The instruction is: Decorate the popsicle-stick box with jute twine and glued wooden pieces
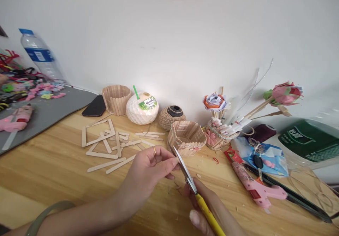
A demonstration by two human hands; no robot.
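My right hand (209, 209) grips yellow-handled scissors (185, 172), blades pointing up and away toward the left hand. My left hand (150, 169), a ring on one finger, pinches something small at its fingertips right against the blades; the piece itself is too small to make out. Small wood chips (176, 186) lie on the wooden table (53, 179) under the hands. Just beyond the blades stands a hexagonal basket of craft sticks (186, 137). Loose craft sticks and glued stick frames (111, 146) lie to the left of my left hand.
Along the wall stand a round stick cup (116, 99), a coconut with a green straw (141, 108), a twine ball (172, 116) and paper flowers (283, 94). A pink glue gun (255, 188), keys, a phone (94, 106), a water bottle (39, 54) and a grey mat (47, 112).
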